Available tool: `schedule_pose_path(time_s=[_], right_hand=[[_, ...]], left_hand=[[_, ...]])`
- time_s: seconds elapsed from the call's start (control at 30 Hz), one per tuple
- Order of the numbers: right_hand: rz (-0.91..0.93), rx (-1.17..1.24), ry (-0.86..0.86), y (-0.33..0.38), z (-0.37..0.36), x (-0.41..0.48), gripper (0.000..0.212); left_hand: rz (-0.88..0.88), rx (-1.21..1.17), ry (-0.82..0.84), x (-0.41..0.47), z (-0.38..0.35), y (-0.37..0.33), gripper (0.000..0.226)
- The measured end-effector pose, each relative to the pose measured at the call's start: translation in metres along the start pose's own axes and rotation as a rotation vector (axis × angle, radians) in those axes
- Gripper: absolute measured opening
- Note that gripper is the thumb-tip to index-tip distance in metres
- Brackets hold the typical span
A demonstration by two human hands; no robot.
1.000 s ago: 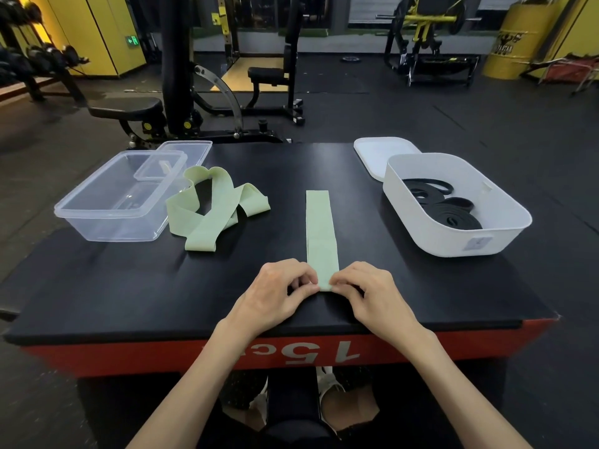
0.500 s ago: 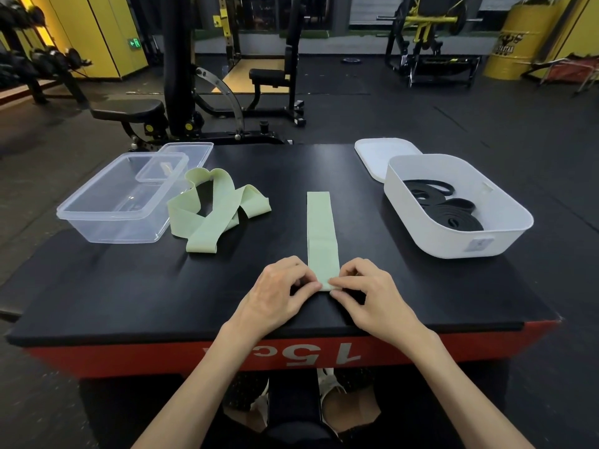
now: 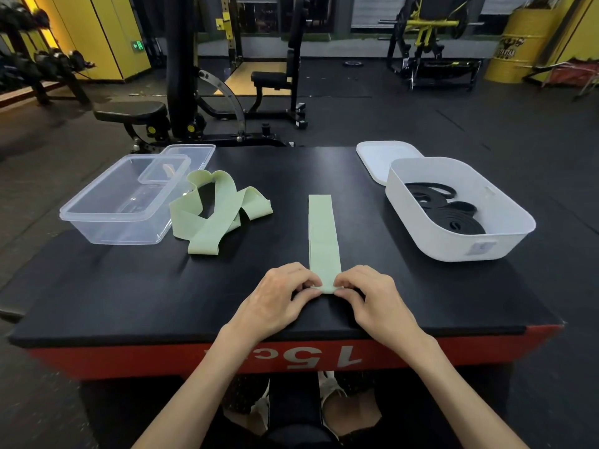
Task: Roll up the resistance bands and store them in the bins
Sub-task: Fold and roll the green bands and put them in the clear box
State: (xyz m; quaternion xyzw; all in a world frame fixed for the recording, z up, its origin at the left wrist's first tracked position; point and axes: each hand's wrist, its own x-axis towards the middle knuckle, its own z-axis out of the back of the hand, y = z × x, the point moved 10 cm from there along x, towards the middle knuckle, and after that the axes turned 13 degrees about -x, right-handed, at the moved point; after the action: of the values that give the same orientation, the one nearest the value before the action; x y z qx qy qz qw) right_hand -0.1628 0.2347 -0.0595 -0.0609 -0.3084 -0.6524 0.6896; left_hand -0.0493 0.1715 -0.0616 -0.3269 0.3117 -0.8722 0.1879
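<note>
**Little moved: near end of green band turned up between both hands**

Hardly anything has been shifted since a second ago. Both hands have been kept at the near end of the flat green band [image 3: 322, 234], and only that edge has changed: it is now seen turned up into a small thick fold where it was lying thinner before.

The left hand [image 3: 275, 296] is curled at the left corner of the fold, which is pinched between thumb and fingertips. The right hand [image 3: 372, 296] is curled in the same way at the right corner, so the band is clamped from both sides. How far the edge has been rolled cannot be told, as it is partly hidden by the fingers.

The rest of the band is laid straight and flat on the black top of the platform [image 3: 129, 293], pointing away from the person.

A loose green band [image 3: 220, 205] is heaped in tangled loops to the left, touching the clear bin [image 3: 97, 231]. A clear lid [image 3: 191, 157] is propped on that bin's far corner.

On the right, coiled black bands [image 3: 453, 215] are held in the white bin [image 3: 453, 251]. A white lid [image 3: 379, 153] is set flat behind it.
</note>
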Motion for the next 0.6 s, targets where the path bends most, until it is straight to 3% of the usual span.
schedule_pose_path(time_s=[0.6], right_hand=[[-0.038, 0.003, 0.006, -0.0031, -0.0010, 0.0010, 0.009]], left_hand=[[0.024, -0.021, -0.050, 0.0015, 0.0048, 0.0015, 0.006]])
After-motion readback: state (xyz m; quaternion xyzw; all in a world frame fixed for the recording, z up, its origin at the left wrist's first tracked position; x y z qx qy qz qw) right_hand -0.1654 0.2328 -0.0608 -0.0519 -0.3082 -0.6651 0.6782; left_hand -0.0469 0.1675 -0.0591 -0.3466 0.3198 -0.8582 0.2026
